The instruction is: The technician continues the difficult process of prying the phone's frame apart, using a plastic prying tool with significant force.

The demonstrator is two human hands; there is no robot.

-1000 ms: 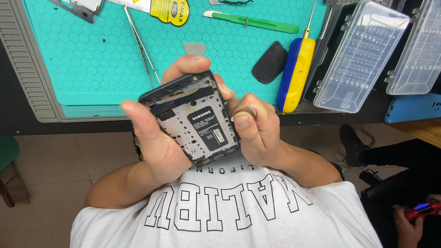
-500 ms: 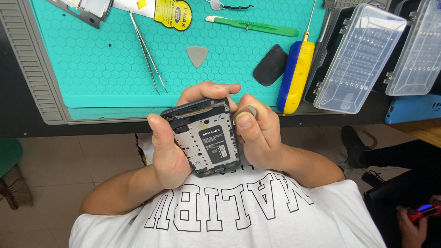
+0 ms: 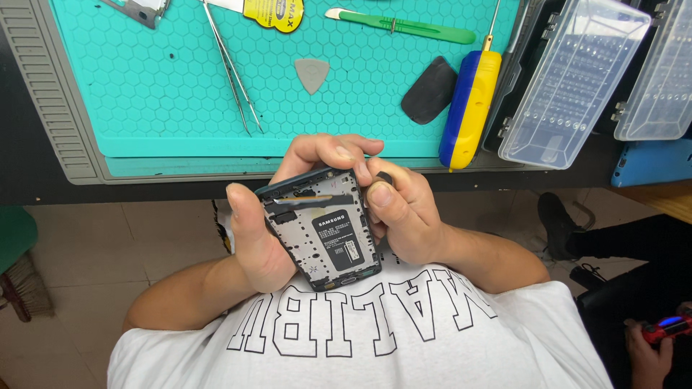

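- Dark-framed phone (image 3: 322,227), back cover off, grey inner plate and black battery label facing up, held in the air between the table edge and the person's white printed shirt (image 3: 360,338).
- Left hand (image 3: 256,238) clamps the phone's left side, thumb lying along that edge, fingers curling over the top end.
- Right hand (image 3: 404,216) is closed against the phone's right edge, thumb pressing near the upper right corner; whether it pinches a small tool there, I cannot tell.
- Just beyond the hands, the teal mat (image 3: 144,94) with its honeycomb pattern lies on the table.
- On the mat: a grey triangular pick (image 3: 312,73), metal tweezers (image 3: 232,68) to its left, a green-handled blade (image 3: 404,25) up top, a black oval pad (image 3: 429,90).
- Blue and yellow screwdriver (image 3: 468,104) lies at the mat's right edge, touching the black pad.
- Clear plastic bit case (image 3: 573,83) sits just right of the screwdriver.
- Far lower right, another person's hand holds a red gadget (image 3: 667,330).
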